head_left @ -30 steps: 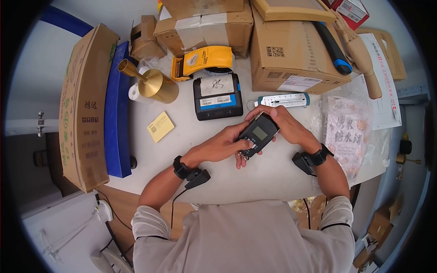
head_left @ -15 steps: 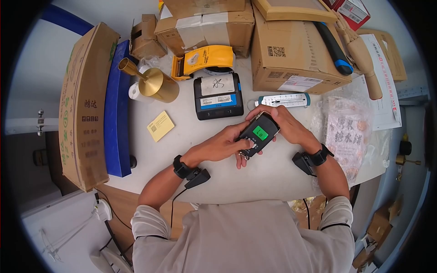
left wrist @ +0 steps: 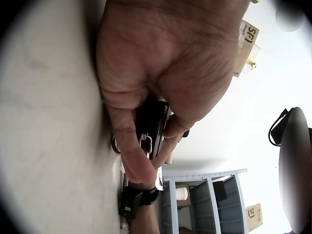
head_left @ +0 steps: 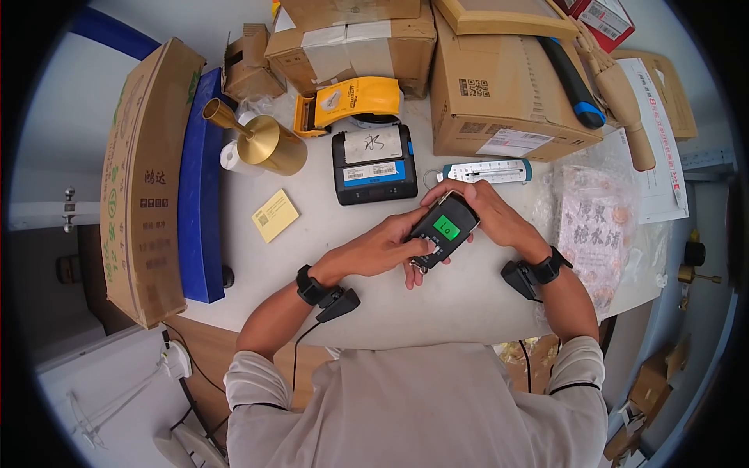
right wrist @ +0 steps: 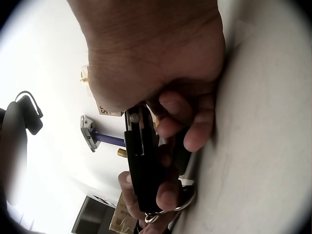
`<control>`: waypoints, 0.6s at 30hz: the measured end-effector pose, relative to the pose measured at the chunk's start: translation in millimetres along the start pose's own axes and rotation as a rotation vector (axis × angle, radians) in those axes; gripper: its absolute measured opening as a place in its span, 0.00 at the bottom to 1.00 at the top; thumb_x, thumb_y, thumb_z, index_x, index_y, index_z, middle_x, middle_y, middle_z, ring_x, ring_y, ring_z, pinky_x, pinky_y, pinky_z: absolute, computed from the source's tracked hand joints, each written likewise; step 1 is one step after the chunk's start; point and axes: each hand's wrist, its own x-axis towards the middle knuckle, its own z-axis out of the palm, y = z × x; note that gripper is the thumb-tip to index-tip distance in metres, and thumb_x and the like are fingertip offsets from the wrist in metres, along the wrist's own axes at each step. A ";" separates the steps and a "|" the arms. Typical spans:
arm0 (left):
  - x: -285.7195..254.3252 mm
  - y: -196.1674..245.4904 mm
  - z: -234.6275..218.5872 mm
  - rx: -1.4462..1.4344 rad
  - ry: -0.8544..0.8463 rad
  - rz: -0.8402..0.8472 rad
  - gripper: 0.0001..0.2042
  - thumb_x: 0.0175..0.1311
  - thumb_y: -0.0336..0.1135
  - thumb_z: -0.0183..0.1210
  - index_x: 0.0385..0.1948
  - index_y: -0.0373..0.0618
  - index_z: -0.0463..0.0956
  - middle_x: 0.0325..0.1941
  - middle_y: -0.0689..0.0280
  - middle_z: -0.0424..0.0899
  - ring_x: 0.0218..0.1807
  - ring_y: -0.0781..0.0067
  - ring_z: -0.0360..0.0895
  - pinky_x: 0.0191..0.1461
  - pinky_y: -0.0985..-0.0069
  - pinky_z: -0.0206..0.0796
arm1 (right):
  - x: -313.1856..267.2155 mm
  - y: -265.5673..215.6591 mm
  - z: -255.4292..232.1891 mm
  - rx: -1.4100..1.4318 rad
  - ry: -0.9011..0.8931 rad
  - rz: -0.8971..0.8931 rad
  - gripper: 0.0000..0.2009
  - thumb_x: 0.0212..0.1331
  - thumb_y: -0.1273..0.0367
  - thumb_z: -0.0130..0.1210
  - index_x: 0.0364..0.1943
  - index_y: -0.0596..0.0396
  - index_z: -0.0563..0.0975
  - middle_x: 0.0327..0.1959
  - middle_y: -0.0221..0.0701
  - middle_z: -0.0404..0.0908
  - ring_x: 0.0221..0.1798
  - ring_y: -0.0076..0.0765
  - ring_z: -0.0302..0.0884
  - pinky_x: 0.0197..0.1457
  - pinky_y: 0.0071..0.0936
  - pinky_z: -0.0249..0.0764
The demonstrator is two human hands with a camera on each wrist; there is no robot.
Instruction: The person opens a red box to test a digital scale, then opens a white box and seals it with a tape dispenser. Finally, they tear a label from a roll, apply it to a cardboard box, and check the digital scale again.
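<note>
A black handheld device (head_left: 441,238) with a green lit screen reading "Lo" is held between both hands above the table. The left hand (head_left: 382,246) grips its lower left side, the thumb on the buttons below the screen. Around its upper right end curl the fingers of the right hand (head_left: 495,214). The left wrist view has the left hand (left wrist: 165,73) round the dark device (left wrist: 151,122), a metal loop at its end. From the right wrist, the device (right wrist: 144,170) appears edge-on beside the right hand (right wrist: 156,63), with a metal ring at the bottom.
Beyond the hands lie a black label printer (head_left: 374,168), a white spring scale (head_left: 488,171) and a yellow tape dispenser (head_left: 355,101). Leftward are a yellow note pad (head_left: 275,216), a brass vessel (head_left: 273,148) and a blue box (head_left: 201,195). Cartons (head_left: 499,101) line the back; a wrapped packet (head_left: 593,234) lies right.
The device's screen has gone from unlit grey to green with "Lo" on it. Both hands keep the same hold and position.
</note>
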 end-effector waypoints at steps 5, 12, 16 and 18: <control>-0.2 1.3 0.1 0.009 0.002 -0.009 0.27 0.76 0.31 0.49 0.72 0.36 0.52 0.51 0.52 0.85 0.32 0.68 0.87 0.31 0.74 0.84 | 0.1 -0.7 0.4 -0.002 0.001 -0.005 0.37 0.77 0.40 0.25 0.49 0.56 0.81 0.31 0.33 0.86 0.24 0.27 0.79 0.22 0.21 0.74; 0.2 0.2 -2.8 -0.001 -0.010 -0.014 0.26 0.76 0.31 0.49 0.71 0.35 0.53 0.51 0.51 0.85 0.32 0.68 0.87 0.32 0.74 0.85 | 0.5 -0.8 0.4 -0.009 0.005 0.007 0.38 0.77 0.40 0.24 0.48 0.57 0.81 0.31 0.34 0.85 0.25 0.29 0.81 0.22 0.22 0.75; -0.2 1.2 -2.1 -0.014 -0.018 -0.004 0.25 0.76 0.31 0.49 0.70 0.35 0.54 0.51 0.50 0.85 0.32 0.67 0.87 0.32 0.74 0.85 | 0.7 -1.3 0.2 -0.016 0.005 0.010 0.38 0.77 0.41 0.24 0.48 0.57 0.81 0.31 0.34 0.85 0.26 0.29 0.81 0.21 0.22 0.75; -0.2 1.1 -1.9 -0.011 -0.020 -0.001 0.25 0.76 0.31 0.49 0.70 0.35 0.54 0.51 0.50 0.85 0.32 0.67 0.87 0.32 0.74 0.85 | 0.7 -2.4 0.1 -0.019 0.001 0.002 0.37 0.77 0.41 0.24 0.48 0.57 0.81 0.31 0.35 0.85 0.27 0.30 0.81 0.21 0.22 0.75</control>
